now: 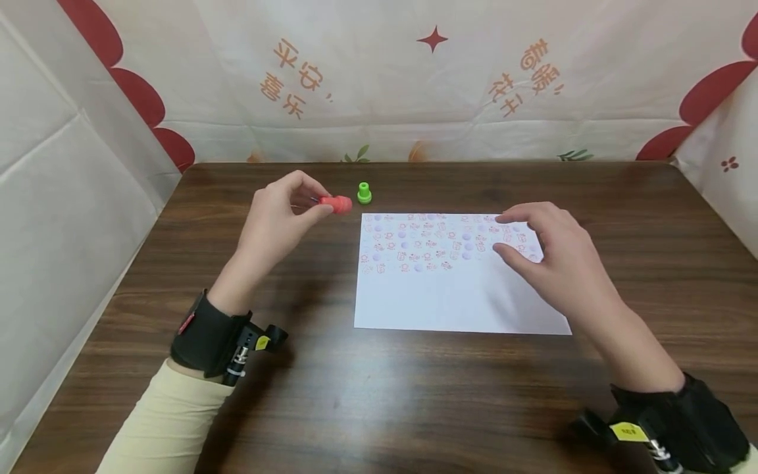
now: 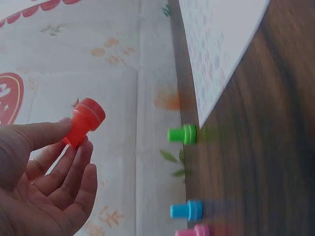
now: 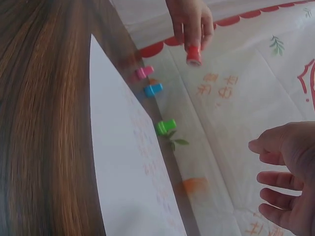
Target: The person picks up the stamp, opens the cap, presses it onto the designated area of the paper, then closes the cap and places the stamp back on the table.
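My left hand point(image 1: 278, 210) pinches a red self-inking stamp point(image 1: 336, 204) between thumb and fingertips, held up above the table left of the paper. In the left wrist view the red stamp point(image 2: 87, 118) shows its wide end tilted upward. Over the right part of the white paper point(image 1: 444, 299), my right hand point(image 1: 551, 257) is held with thumb and fingers spread, nothing between them. Rows of small red and purple stamp prints point(image 1: 438, 243) cover the paper's far half. A green stamp point(image 1: 364, 193) stands just beyond the paper's far left corner.
A blue stamp point(image 2: 187, 210) and a pink stamp point(image 2: 194, 230) stand near the back edge in the left wrist view; the left hand hides them in the head view. Behind the brown wooden table point(image 1: 367, 395) hangs a white patterned cloth point(image 1: 379, 79).
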Demonstrator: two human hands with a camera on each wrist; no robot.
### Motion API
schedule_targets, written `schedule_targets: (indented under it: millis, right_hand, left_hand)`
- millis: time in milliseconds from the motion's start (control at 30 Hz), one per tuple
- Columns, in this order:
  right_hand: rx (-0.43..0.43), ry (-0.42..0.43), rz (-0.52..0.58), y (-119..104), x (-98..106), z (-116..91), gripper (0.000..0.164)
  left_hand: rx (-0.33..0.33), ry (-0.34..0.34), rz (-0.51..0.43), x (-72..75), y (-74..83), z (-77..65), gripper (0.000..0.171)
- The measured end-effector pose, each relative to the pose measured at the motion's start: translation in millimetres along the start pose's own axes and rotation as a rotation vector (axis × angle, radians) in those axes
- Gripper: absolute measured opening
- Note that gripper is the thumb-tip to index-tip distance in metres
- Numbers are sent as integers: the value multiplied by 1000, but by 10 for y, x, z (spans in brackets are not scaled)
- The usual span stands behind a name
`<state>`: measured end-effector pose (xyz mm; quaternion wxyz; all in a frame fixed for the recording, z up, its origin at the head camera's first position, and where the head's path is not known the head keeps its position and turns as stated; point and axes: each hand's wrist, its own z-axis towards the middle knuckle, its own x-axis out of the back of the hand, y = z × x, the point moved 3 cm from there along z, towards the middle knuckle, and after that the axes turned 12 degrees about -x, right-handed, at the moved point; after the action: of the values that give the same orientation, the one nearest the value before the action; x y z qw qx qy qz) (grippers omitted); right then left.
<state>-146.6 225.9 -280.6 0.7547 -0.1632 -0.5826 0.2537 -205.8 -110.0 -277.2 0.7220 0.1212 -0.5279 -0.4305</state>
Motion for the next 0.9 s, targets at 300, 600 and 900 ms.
schedule_targets:
  millis: [300,600,900]
  right_hand:
    - [42,-19,6,-204,-242,-11,34]
    - [79,-57,34,-368,-471,29,35]
    - [87,-125,89,-512,-653,42,40]
  left_hand:
    - [38,-80,-244,-238,79,-96,21]
    - [82,-158,-369,-408,95,-160,22]
    - [53,-236,-462,-609,180,-161,19]
